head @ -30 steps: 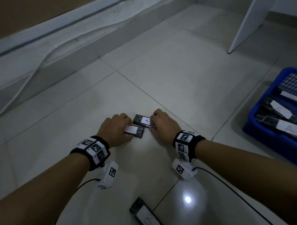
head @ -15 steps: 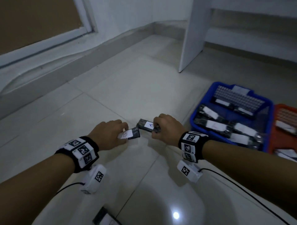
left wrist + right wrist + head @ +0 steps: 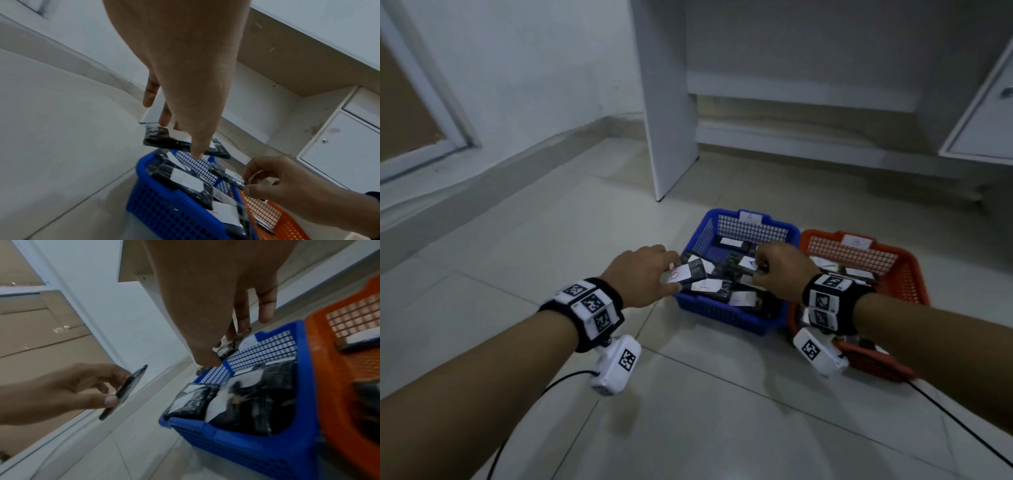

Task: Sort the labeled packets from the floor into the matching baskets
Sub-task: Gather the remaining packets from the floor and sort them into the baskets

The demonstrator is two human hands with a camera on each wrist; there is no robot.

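My left hand (image 3: pixel 643 277) pinches a black packet (image 3: pixel 690 272) with a white label marked B, held at the blue basket's left rim. In the left wrist view this B packet (image 3: pixel 164 141) hangs from my fingers above that rim. My right hand (image 3: pixel 779 270) pinches a black packet labeled A (image 3: pixel 748 263) over the middle of the blue basket (image 3: pixel 722 317); the same A packet (image 3: pixel 230 345) shows edge-on in the right wrist view. The blue basket holds several labeled packets. The orange basket (image 3: pixel 907 274) stands right beside it and also holds packets.
A white desk panel (image 3: pixel 667 102) stands on the tiled floor behind the baskets, with a cabinet (image 3: pixel 983 130) at the far right. A wall and door frame (image 3: pixel 424 113) run along the left. Cables trail from both wrist cameras across the floor.
Both hands lifted their packets off the floor and carried them right and forward. The right hand now hovers over the blue basket; the left hand is at its left rim.
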